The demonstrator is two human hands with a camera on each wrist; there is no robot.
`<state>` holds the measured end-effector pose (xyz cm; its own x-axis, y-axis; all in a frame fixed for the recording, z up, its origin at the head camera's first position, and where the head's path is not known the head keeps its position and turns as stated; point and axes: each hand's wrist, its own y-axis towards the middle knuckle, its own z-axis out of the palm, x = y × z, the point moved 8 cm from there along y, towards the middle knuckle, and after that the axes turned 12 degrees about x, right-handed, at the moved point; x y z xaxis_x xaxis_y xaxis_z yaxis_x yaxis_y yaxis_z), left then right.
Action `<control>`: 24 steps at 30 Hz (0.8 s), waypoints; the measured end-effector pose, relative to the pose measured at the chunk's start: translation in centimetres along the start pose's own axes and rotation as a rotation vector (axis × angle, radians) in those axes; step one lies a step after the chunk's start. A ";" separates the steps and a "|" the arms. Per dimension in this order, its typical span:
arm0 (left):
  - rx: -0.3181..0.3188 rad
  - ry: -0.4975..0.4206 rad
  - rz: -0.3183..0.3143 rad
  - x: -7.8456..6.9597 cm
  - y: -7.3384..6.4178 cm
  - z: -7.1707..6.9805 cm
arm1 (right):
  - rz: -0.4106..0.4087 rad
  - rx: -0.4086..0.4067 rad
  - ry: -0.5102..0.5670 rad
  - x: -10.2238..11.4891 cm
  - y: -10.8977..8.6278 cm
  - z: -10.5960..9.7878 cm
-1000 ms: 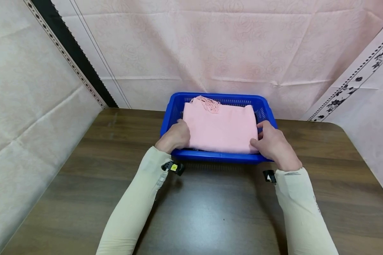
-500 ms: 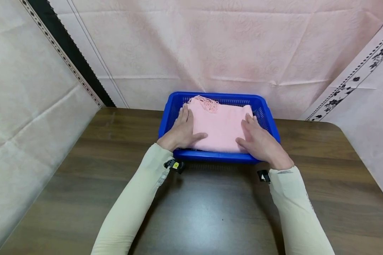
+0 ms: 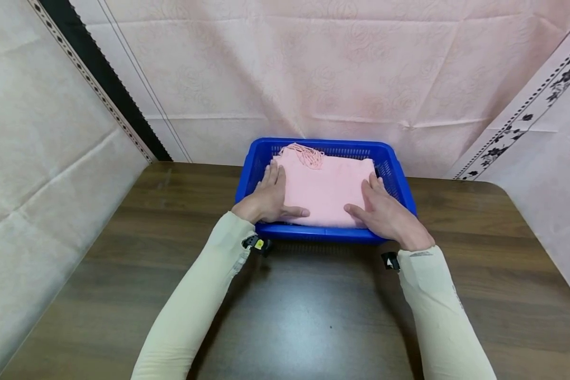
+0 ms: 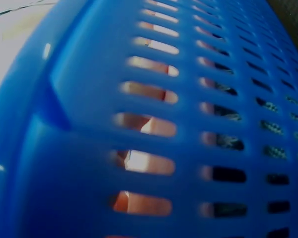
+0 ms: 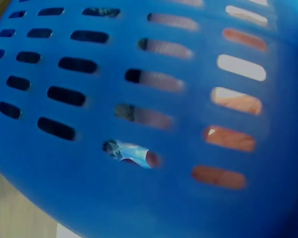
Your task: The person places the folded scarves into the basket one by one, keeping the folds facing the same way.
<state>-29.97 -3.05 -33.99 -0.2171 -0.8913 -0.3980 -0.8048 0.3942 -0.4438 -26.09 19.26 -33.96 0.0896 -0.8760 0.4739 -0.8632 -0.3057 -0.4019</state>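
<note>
A folded pink scarf (image 3: 330,190) with a bundle of fringe at its far left corner lies in a blue plastic basket (image 3: 323,234). Flat on the scarf's left side rests my left hand (image 3: 267,198), fingers straight and thumb pointing inward. My right hand (image 3: 385,212) lies over its right edge, fingers extended forward and thumb stretched across the cloth. Both wrist views are filled by the basket's slotted walls (image 4: 89,94). Through the slots of the wall (image 5: 119,203) in the right wrist view, bits of pink, skin and dark patterned material show.
The basket stands at the back of a brown wood-grain table (image 3: 294,311), close to a hanging pale pink cloth (image 3: 351,79). White cloth (image 3: 52,158) hangs at the left, and a floral-bordered cloth (image 3: 546,211) closes the right side.
Both hands have come up from the scarf's side edges and flattened onto its top. My right hand has also shifted inward to the left. The basket has stayed in place.
</note>
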 end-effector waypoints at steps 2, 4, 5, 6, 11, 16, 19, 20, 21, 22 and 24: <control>-0.009 -0.008 0.008 0.0 -0.1 -0.1 | -0.009 -0.013 -0.001 0.0 -0.1 -0.1; -0.017 -0.024 0.019 0.0 -0.1 -0.1 | -0.018 -0.026 -0.003 0.0 -0.2 -0.2; -0.026 -0.031 0.027 0.0 -0.2 -0.1 | -0.025 -0.033 -0.006 0.0 -0.3 -0.3; -0.040 -0.036 0.038 -0.1 -0.3 -0.3 | -0.035 -0.043 -0.013 0.1 -0.4 -0.5; -0.143 -0.033 0.094 -0.4 -1.2 -1.2 | -0.073 -0.102 -0.018 0.4 -1.3 -1.4; -0.259 0.011 0.148 -0.7 -2.6 -2.0 | -0.071 -0.202 0.014 0.3 -3.0 -3.1; -0.336 0.049 0.190 -0.7 -3.6 -2.3 | -0.051 -0.223 0.024 -0.1 -4.0 -3.6; -0.361 0.055 0.205 -0.6 -3.9 -2.4 | -0.043 -0.221 0.023 -0.2 -4.3 -3.6; -0.381 0.062 0.219 -0.5 -4.2 -2.4 | -0.041 -0.219 0.018 -0.3 -4.6 -3.6; -0.400 0.072 0.230 -0.4 -4.5 -2.5 | -0.043 -0.216 0.010 -0.3 -4.8 -3.5; -0.424 0.079 0.239 0.0 -5.1 -2.4 | -0.047 -0.208 -0.010 -0.4 -5.3 -3.4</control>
